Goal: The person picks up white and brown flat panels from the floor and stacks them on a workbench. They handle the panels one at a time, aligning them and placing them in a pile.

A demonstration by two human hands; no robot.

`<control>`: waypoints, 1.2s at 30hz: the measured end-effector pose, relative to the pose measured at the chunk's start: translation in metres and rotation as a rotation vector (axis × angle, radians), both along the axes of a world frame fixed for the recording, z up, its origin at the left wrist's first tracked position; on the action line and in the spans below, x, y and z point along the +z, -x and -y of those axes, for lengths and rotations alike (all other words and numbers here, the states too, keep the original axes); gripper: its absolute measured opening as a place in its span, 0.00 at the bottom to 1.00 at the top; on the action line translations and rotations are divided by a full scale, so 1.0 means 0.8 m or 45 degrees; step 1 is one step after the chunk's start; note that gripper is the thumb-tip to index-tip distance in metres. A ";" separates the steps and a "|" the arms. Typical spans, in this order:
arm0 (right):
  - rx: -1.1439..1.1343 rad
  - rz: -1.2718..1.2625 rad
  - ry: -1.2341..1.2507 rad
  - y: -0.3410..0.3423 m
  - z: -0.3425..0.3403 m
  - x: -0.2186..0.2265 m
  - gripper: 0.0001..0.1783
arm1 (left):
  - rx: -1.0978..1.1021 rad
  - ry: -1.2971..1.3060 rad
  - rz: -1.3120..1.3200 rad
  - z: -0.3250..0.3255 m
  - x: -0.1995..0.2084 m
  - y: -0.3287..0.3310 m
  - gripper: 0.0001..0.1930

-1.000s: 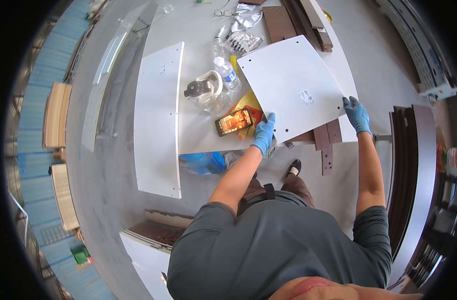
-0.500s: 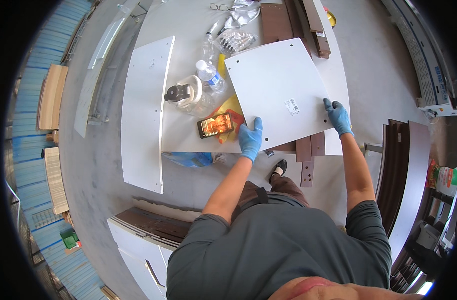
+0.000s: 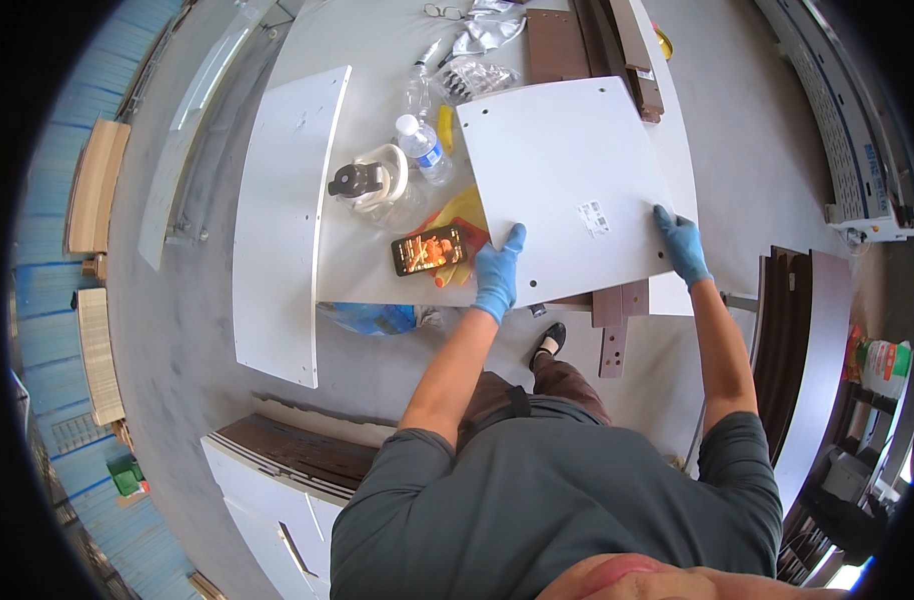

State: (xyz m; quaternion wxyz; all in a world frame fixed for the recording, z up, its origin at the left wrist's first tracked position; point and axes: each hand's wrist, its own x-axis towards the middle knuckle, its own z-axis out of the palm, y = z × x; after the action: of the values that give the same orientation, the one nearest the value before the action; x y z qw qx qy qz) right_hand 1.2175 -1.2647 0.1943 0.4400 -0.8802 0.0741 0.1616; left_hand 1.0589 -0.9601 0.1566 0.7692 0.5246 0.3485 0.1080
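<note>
Looks like the step in hand is steadying the white drilled panel (image 3: pixel 567 165) over the worktable (image 3: pixel 362 272), partly overlapping some brown boards (image 3: pixel 618 304). Left hand (image 3: pixel 498 270) grips its near-left corner, right hand (image 3: pixel 683 245) its right edge, so it's a two-handed hold. Any next move probably calls for even support and staying clear of the phone (image 3: pixel 429 249) just beside the left hand. Fingers underneath are hidden, no telling whether the boards take any weight, and the label (image 3: pixel 593 218) is too tiny to read.
</note>
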 end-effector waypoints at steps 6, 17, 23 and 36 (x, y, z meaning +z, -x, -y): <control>-0.122 0.218 -0.034 0.050 0.028 0.056 0.29 | -0.057 -0.381 0.049 0.007 0.099 0.033 0.26; -0.025 0.640 -0.437 0.208 -0.191 0.233 0.15 | 0.289 -0.153 0.606 -0.205 0.177 0.229 0.22; 0.354 0.377 -1.010 0.305 -0.433 0.227 0.19 | 0.564 -0.525 0.151 -0.404 0.203 0.363 0.26; 0.761 -0.138 -0.109 0.301 -0.723 0.053 0.39 | 0.776 -0.318 -0.226 -0.574 0.022 0.469 0.29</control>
State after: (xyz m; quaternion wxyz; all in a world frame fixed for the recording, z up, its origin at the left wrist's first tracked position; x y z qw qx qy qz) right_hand 0.9766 -0.6860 0.2367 0.4049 -0.8338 -0.1718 0.3337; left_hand 0.6839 -0.5009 0.1744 0.5981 0.4938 0.5388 0.3288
